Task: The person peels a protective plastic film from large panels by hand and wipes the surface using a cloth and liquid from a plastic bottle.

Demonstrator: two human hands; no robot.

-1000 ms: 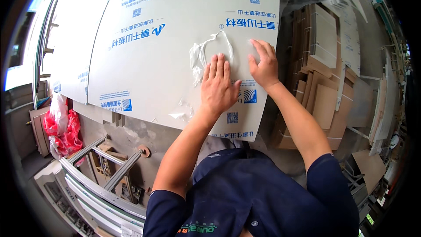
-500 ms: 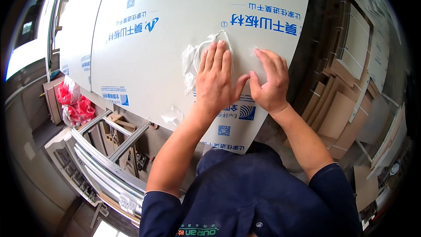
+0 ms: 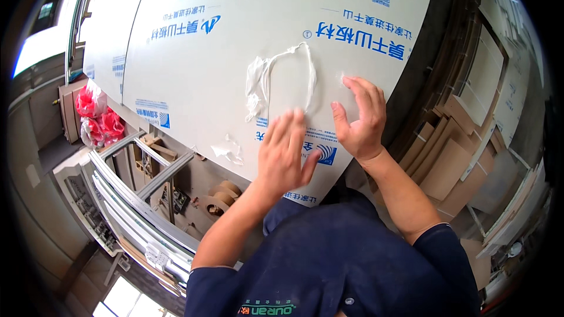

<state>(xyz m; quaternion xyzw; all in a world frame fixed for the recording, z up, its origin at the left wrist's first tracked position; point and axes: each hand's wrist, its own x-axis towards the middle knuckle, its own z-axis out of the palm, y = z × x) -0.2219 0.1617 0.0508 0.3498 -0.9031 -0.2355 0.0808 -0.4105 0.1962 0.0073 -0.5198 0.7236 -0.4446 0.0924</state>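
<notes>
A large pale panel (image 3: 194, 76) with blue printing spreads out in front of me. On it lies a loop of white, thin, twisted plastic film or cord (image 3: 311, 76), bunched up on its left side. My left hand (image 3: 285, 152) is just nearer to me than the loop, palm down, fingers stretched and slightly blurred, holding nothing. To the right of the loop is my right hand (image 3: 363, 117), its fingers curved and thumb apart. A small clear scrap (image 3: 341, 76) shows by its fingertips; whether they touch it I cannot tell. Another crumpled clear piece (image 3: 228, 149) rests near the panel's left edge.
Red and white plastic bags (image 3: 100, 120) sit at the left. Below them stands a metal frame (image 3: 158, 182) with long rails. Rolls of brown tape or edging (image 3: 222, 198) are on the floor beside it. Brown boards (image 3: 440, 152) lean at the right.
My left hand has drawn back toward me off the white loop, uncovering it. The right hand stays in about the same place, its thumb now apart from the left hand.
</notes>
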